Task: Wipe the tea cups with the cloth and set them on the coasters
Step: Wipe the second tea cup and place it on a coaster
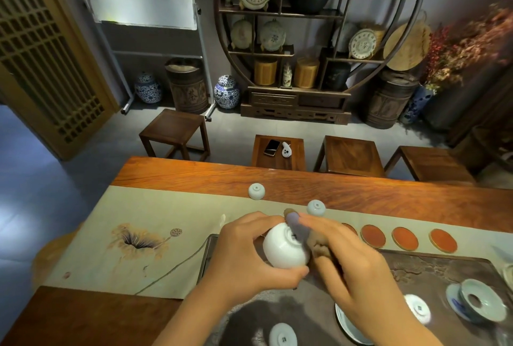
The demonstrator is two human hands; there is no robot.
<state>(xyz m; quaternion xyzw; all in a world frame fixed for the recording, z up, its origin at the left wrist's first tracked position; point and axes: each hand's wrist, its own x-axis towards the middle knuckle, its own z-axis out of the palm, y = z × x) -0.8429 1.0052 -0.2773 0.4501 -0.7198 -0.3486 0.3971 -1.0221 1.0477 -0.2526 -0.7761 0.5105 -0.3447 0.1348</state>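
Gripping a white tea cup (286,248) at the centre of the frame, the left hand (244,257) is curling fingers and thumb round its bowl, foot turned upward. The right hand (352,259) is pinching a brown cloth (299,230) and pressing it against the cup's foot. Two more cups (256,191) are sitting upside down above the hands. Red coasters (404,238) are lying in a row at centre right.

Tea room: round display shelf (319,26) held wrapped tea cakes, porcelain jars (226,91) stood below, stools (175,132) faced the wooden surface (361,193).
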